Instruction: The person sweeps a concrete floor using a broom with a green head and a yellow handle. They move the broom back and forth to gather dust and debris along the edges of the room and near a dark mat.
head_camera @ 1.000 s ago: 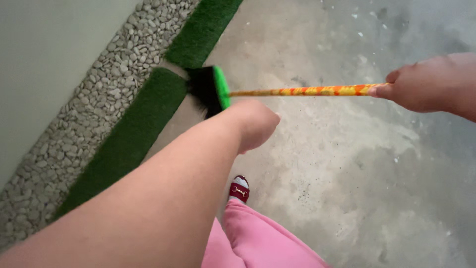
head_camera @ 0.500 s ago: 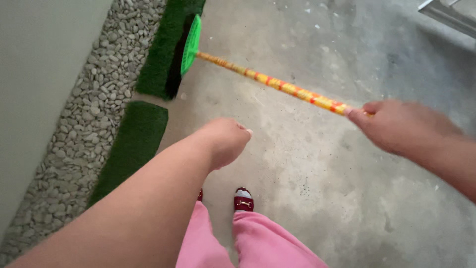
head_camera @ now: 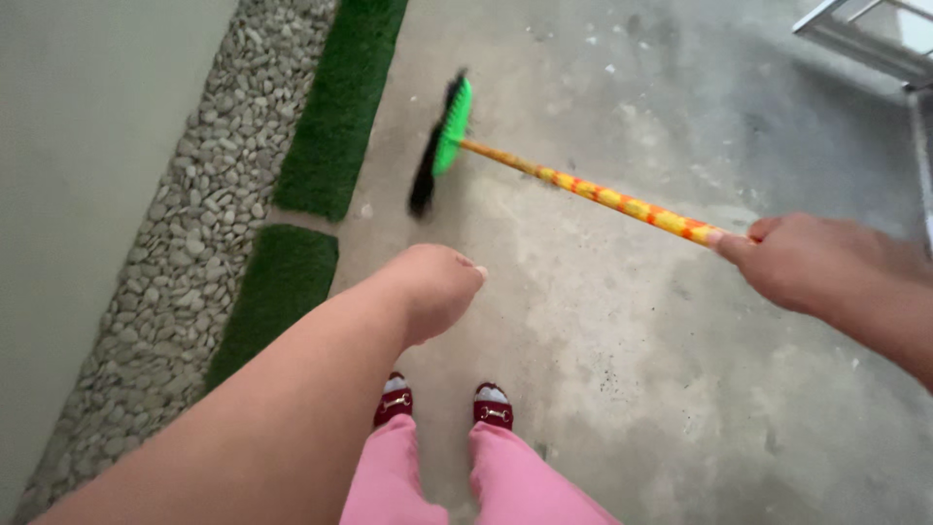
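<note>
My right hand (head_camera: 814,262) grips the end of a broom's orange and yellow patterned handle (head_camera: 593,192). The broom's green head with black bristles (head_camera: 440,144) hangs blurred over the grey concrete floor (head_camera: 622,321), just right of the turf strips. My left hand (head_camera: 434,289) is held out in front of me as a loose fist, fingers curled, holding nothing and apart from the broom. Below it are my pink trouser legs (head_camera: 486,481) and two dark red slippers (head_camera: 447,402).
Two strips of green artificial turf (head_camera: 340,107) run along the floor's left edge, with a gap between them. A band of grey pebbles (head_camera: 185,243) borders them beside a pale wall (head_camera: 68,146). A metal frame (head_camera: 865,34) stands at the top right.
The broom head has swung right, off the turf edge and onto the concrete. My right hand has shifted slightly lower and right. My feet have come together.
</note>
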